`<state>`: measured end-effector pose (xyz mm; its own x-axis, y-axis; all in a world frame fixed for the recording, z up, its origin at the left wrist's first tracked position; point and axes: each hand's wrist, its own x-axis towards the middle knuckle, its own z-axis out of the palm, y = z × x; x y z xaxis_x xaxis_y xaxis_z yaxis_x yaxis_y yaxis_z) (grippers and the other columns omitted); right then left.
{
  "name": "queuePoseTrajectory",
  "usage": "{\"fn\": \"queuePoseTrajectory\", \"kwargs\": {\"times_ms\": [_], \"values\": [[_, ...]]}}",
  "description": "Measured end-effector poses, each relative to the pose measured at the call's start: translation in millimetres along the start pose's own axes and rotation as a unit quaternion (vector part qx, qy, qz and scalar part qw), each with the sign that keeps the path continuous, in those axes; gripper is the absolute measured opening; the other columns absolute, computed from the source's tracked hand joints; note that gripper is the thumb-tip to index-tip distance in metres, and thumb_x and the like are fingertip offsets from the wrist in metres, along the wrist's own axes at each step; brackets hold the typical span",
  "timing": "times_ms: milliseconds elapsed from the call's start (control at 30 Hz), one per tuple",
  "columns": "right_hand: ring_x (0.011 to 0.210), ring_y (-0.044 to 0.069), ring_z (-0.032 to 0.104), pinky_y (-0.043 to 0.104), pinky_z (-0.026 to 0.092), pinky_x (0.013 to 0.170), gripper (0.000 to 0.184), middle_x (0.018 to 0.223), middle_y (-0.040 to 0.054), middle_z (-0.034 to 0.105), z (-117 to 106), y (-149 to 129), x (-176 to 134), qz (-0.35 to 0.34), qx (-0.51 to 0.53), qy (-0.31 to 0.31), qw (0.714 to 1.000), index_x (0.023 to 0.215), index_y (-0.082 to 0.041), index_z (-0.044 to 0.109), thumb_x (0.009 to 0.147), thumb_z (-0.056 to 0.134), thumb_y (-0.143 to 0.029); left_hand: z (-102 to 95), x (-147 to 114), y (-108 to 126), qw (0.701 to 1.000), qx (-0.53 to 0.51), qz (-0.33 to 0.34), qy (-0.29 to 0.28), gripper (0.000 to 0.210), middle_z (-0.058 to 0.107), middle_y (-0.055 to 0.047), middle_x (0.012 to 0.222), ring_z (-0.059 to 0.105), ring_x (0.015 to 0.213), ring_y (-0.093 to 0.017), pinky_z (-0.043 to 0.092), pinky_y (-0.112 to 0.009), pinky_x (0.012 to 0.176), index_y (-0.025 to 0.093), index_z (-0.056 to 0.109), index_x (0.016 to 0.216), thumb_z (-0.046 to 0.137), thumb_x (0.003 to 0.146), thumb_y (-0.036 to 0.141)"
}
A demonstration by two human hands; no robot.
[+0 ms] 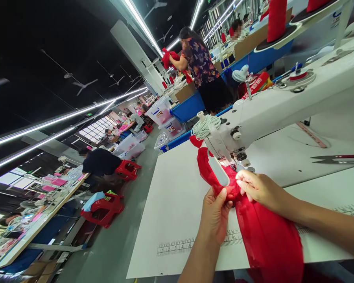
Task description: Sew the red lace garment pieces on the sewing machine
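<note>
A length of red fabric (268,236) runs from under the head of a white sewing machine (283,102) down over the table's front edge. Left of the needle area, my left hand (216,212) pinches the fabric between thumb and fingers. My right hand (256,186) grips it close to the presser foot, fingers pressed together. More red cloth (205,167) lies bunched behind the needle, partly covered by a pale oval plate (221,173) on the machine. The needle tip is hidden by the cloth and machine parts.
Scissors (336,158) with dark blades lie at the right, near a pink strip (312,135). A printed ruler (191,243) crosses the white table (153,220). A coil of pale cord (205,126) hangs on the machine head. Beyond, a person (203,67) stands holding red cloth; red stools (104,210) line the aisle.
</note>
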<state>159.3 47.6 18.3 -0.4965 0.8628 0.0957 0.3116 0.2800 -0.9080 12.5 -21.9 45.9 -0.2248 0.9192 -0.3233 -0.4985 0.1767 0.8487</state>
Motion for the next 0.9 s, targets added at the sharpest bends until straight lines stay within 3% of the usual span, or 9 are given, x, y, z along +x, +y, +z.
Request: {"fn": "queuePoseTrajectory", "kwargs": {"times_ms": [300,900], "values": [[0.050,0.015,0.034,0.029,0.030,0.050,0.019,0.052,-0.0065,0.034,-5.0,-6.3,-4.1,0.004,-0.010,0.028,1.000,0.070,-0.026,0.029,0.085,0.037,-0.035,2.4,3.4,5.0,0.999,-0.034,-0.030,0.031,0.042,0.071,-0.001,0.074,0.066,0.068,-0.013,0.050,-0.024,0.067,0.018,0.069,0.082,0.095,0.054,0.036],[0.046,0.014,0.038,0.028,0.032,0.049,0.022,0.050,-0.0066,0.039,-2.7,-3.2,-5.5,-0.005,-0.008,0.054,0.998,0.071,-0.026,0.034,0.088,0.035,-0.039,2.1,3.1,1.4,0.999,-0.037,-0.020,0.012,0.037,0.075,-0.005,0.098,0.069,0.090,-0.019,0.050,-0.028,0.080,0.019,0.071,0.085,0.094,0.060,0.034]]}}
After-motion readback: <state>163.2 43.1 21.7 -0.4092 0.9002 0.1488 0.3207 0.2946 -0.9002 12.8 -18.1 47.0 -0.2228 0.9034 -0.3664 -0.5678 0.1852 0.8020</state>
